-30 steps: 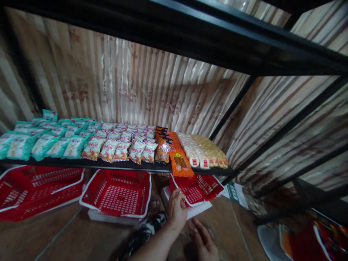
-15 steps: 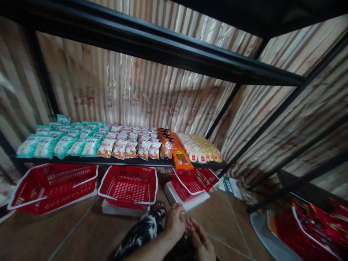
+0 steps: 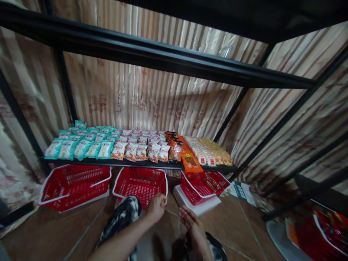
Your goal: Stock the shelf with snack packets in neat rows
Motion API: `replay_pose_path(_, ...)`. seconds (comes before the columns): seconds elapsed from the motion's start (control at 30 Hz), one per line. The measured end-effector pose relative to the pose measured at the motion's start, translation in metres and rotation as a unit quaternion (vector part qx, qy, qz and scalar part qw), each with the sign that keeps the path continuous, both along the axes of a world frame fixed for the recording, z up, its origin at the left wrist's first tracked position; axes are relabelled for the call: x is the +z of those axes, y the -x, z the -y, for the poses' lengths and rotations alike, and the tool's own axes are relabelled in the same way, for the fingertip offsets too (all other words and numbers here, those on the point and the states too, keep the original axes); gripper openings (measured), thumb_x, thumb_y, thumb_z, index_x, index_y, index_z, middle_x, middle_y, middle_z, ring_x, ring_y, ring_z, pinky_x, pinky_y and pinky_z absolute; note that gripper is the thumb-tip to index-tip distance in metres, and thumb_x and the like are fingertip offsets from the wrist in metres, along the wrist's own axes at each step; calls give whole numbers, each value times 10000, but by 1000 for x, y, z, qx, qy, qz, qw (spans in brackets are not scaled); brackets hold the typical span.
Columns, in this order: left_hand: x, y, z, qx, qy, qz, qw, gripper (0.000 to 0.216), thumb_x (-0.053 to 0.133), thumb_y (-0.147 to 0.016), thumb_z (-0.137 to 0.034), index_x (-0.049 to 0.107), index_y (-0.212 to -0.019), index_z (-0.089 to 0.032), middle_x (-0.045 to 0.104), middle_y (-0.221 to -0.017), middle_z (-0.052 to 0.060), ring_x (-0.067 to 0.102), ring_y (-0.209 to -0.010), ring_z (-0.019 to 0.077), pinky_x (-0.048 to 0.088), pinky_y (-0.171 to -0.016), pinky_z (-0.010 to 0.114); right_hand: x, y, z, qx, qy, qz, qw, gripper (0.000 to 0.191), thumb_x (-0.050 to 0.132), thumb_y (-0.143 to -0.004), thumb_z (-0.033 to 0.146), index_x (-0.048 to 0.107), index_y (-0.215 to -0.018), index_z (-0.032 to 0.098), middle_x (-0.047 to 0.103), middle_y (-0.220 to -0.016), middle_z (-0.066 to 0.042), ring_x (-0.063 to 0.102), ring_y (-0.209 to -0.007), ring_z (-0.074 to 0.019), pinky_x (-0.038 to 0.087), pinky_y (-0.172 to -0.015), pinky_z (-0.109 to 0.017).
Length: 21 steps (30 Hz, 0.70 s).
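Observation:
My left hand [image 3: 157, 207] is closed, its fingers curled, in front of the right rim of the middle red basket [image 3: 119, 181]. What it holds, if anything, is hidden, and I cannot tell whether it touches the basket's white handle. My right hand [image 3: 192, 224] is held palm inward with fingers stretched out and nothing in it. It hovers over the floor, left of the white box [image 3: 214, 203] under the right red basket [image 3: 199, 186]. Above the baskets, a low black shelf [image 3: 103, 162] bears rows of snack packets.
Teal packets [image 3: 67, 148], white-and-red packets [image 3: 141, 152], an orange packet [image 3: 191, 161] overhanging the edge, and pale wrapped rolls [image 3: 217, 156] fill the shelf. A black beam [image 3: 163, 50] crosses above. Another red basket [image 3: 78, 185] is on the left. My knees [image 3: 130, 206] are close to the middle basket.
My hands, close together before, are now apart: the left has moved left and up towards the middle basket. A knee now covers part of that basket. The view has shifted left.

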<state>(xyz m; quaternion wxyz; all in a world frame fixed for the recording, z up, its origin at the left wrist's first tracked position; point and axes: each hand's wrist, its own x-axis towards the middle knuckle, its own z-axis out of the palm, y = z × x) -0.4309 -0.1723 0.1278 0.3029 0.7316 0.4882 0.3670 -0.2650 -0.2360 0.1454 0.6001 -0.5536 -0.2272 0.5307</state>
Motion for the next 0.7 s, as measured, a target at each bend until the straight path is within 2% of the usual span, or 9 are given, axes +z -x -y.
replay_pose_path(0.13, 0, 49, -13, 46, 5, -17, 999, 339, 397, -726, 10, 639, -854, -188, 671, -889, 24, 617, -889, 145, 464, -840, 273, 3, 11, -23, 36, -6, 21, 999, 493, 843, -422, 412, 704, -824, 164, 729, -804, -58, 672, -744, -195, 512, -725, -297)
replay_pose_path(0.3, 8, 106, -33, 99, -59, -2, 993, 336, 363, -739, -25, 635, -863, -180, 683, -884, 43, 642, -866, 155, 506, -818, 304, 4, 35, -62, 88, -35, 42, 995, 446, 820, -482, 389, 692, -827, 137, 719, -767, -61, 663, -714, -188, 502, -685, -300)
replay_pose_path(0.43, 13, 138, -49, 111, -102, 6, 989, 320, 350, -751, -91, 639, -855, -182, 694, -888, 49, 655, -872, 170, 525, -820, 338, 12, 58, -93, 64, -51, 45, 996, 437, 830, -435, 375, 677, -770, 139, 705, -706, -34, 647, -664, -172, 496, -673, -293)
replay_pose_path(0.57, 15, 144, -71, 114, -127, 7, 985, 312, 348, -774, -145, 645, -854, -197, 693, -961, 42, 654, -911, 170, 525, -854, 352, 32, 73, -121, 91, -89, 73, 989, 435, 809, -496, 418, 676, -814, 152, 711, -763, -37, 650, -698, -176, 502, -711, -306)
replay_pose_path(0.7, 18, 124, -93, 87, -169, -5, 982, 325, 342, -794, -142, 648, -895, -192, 665, -1052, 56, 641, -960, 171, 521, -881, 350, 45, 76, -150, 96, -125, 134, 978, 445, 756, -590, 465, 666, -901, 161, 711, -876, -51, 655, -780, -185, 499, -805, -342)
